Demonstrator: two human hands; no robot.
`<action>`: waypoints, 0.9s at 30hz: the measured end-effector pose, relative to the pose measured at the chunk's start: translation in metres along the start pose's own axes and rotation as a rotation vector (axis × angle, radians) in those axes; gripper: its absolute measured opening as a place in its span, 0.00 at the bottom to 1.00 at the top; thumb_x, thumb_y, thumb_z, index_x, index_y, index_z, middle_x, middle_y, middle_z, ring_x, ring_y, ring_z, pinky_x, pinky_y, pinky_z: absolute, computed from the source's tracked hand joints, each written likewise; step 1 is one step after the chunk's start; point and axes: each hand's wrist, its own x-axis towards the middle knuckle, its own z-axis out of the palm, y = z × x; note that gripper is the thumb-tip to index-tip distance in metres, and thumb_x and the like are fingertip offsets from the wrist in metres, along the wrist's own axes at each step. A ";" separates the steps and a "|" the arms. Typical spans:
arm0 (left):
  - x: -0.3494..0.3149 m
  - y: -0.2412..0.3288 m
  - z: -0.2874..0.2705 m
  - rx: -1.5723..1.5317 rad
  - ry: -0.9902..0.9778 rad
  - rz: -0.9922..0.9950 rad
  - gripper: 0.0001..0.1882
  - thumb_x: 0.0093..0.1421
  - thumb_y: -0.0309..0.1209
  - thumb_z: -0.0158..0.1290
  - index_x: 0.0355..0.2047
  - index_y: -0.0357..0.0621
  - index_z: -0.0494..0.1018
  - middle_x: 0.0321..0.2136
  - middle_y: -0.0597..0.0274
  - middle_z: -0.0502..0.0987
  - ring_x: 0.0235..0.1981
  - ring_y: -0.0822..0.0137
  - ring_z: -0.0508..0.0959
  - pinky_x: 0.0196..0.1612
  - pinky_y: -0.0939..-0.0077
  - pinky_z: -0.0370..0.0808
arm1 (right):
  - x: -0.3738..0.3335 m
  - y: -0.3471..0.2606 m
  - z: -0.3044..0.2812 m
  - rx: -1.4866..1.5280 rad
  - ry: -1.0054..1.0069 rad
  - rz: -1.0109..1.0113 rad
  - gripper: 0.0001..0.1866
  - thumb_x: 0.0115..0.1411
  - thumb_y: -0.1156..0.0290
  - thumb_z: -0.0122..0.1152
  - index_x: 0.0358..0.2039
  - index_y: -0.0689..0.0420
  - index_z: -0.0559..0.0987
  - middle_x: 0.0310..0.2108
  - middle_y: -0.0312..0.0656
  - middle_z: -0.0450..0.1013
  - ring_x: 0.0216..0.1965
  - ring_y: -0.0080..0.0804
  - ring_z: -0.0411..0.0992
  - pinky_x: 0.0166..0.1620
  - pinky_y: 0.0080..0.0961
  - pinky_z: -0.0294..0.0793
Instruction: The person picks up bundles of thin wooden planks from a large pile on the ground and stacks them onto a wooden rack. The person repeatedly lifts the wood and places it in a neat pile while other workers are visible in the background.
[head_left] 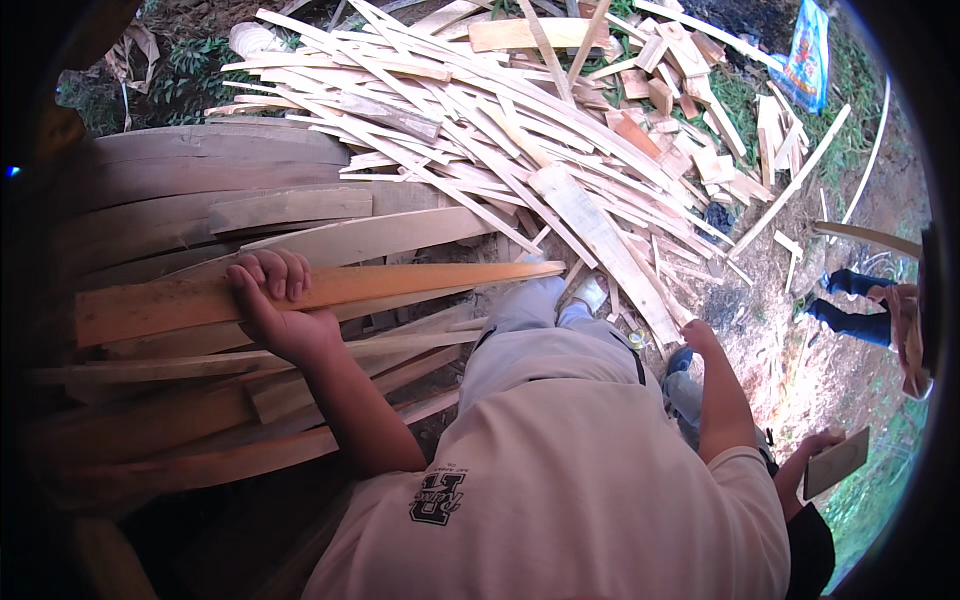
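Note:
My left hand grips a long wooden plank at its wide left part, with the fingers curled over the upper edge. The plank runs from the far left to a narrow end near my legs. My right hand hangs low beside my right leg with its fingers curled in. Whatever it may hold is hidden. In view, it overlaps the lower end of a pale, weathered board that lies on the ground, and I cannot tell if they touch.
A stack of thick planks lies on my left. Thin wooden strips and offcuts are heaped ahead. A blue plastic bag lies at the far right. Another person's legs and a person holding a board are on the right.

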 end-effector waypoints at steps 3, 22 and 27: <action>0.007 -0.001 -0.012 -0.029 0.012 -0.013 0.19 0.68 0.44 0.45 0.21 0.52 0.56 0.15 0.73 0.54 0.15 0.78 0.53 0.21 0.82 0.54 | 0.028 -0.026 -0.010 -0.233 0.030 -0.057 0.13 0.54 0.65 0.63 0.30 0.65 0.80 0.23 0.47 0.77 0.23 0.34 0.76 0.28 0.32 0.76; 0.039 -0.017 -0.069 -0.056 0.002 0.010 0.18 0.71 0.45 0.39 0.27 0.49 0.57 0.16 0.73 0.53 0.15 0.79 0.52 0.21 0.82 0.55 | 0.226 -0.341 0.154 0.207 -0.194 -0.029 0.15 0.58 0.62 0.58 0.36 0.62 0.79 0.30 0.46 0.77 0.30 0.35 0.77 0.31 0.31 0.75; 0.047 -0.019 -0.065 -0.129 0.193 0.145 0.20 0.66 0.48 0.47 0.25 0.49 0.61 0.13 0.74 0.59 0.12 0.80 0.58 0.17 0.86 0.59 | 0.310 -0.365 0.225 -0.012 -0.057 -0.236 0.22 0.56 0.63 0.62 0.46 0.65 0.76 0.30 0.50 0.77 0.25 0.37 0.76 0.31 0.33 0.76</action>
